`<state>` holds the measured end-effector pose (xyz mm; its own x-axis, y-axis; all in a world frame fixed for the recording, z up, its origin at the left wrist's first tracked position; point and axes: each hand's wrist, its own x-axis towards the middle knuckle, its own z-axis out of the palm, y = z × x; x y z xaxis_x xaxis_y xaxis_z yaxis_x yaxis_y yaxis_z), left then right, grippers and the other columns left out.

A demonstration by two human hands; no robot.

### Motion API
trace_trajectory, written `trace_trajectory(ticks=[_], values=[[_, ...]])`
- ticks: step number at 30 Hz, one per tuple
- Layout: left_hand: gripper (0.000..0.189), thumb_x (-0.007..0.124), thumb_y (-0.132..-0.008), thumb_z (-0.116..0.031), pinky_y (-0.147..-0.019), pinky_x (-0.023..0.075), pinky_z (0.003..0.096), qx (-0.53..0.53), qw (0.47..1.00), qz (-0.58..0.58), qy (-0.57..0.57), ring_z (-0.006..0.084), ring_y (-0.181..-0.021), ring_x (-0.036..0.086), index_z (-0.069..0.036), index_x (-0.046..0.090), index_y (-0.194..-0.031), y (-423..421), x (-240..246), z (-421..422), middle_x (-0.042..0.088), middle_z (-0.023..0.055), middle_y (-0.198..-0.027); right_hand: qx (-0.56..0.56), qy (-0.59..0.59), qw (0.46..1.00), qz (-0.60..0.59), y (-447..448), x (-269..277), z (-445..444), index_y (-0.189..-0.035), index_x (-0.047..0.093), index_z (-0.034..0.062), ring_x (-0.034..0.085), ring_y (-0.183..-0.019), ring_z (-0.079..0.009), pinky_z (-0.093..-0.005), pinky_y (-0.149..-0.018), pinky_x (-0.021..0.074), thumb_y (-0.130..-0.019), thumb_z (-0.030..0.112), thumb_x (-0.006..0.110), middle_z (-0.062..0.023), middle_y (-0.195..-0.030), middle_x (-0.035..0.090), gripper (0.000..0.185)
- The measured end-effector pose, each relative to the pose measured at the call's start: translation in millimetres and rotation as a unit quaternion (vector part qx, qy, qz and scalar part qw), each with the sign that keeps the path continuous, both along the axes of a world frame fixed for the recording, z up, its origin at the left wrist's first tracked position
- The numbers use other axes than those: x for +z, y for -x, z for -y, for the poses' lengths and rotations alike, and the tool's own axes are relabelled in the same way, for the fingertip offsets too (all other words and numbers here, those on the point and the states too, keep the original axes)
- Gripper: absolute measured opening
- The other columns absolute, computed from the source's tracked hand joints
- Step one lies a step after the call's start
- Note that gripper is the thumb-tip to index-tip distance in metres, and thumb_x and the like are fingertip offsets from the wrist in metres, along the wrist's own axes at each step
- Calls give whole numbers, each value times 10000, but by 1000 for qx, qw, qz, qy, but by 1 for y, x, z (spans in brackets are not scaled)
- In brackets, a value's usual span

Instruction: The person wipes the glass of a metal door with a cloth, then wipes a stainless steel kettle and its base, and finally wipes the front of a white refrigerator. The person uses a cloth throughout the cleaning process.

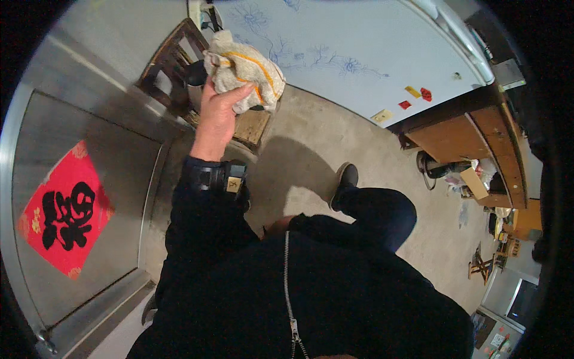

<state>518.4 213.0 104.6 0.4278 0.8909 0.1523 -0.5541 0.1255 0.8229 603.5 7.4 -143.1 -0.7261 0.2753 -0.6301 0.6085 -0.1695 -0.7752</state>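
Observation:
My left hand (217, 117) grips a bunched beige cloth (246, 74) with orange stripes, the thumb lying across its near side. The hand is raised in front of me on an outstretched arm. Around the wrist is a black strap with a dark device (235, 171) that bears a small tan label. Behind and below the cloth stands a wooden chair (177, 63), its seat (252, 128) partly covered. A blurred patch of skin at the front of my jacket may be my right hand (277, 227); most of it is hidden by dark clothing.
Left of me is a metal door (130, 188) with a red paper diamond (71, 211). Ahead, a pale panel (350, 40) carries blue floral print and small stickers. Brown wooden furniture (457, 137) stands at right, with a cardboard piece (474, 183) and a folding stool (480, 265) beyond.

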Motion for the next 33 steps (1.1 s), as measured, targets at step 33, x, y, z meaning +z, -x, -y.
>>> trace_trajectory(ticks=[33], values=[[596, 627, -905, 56, -1096, 464, 464, 12, 998, -58, -16, 275, -1283, 570, -16, 439, -1467, -107, -22, -30, 576, 119, -1386, -282, -84, 949, 115, -228, 5, 5, -1266, 678, 106, 634, -1024, -249, -379, -832, 520, -938, 347, 665, -129, -1175, 685, 408]])
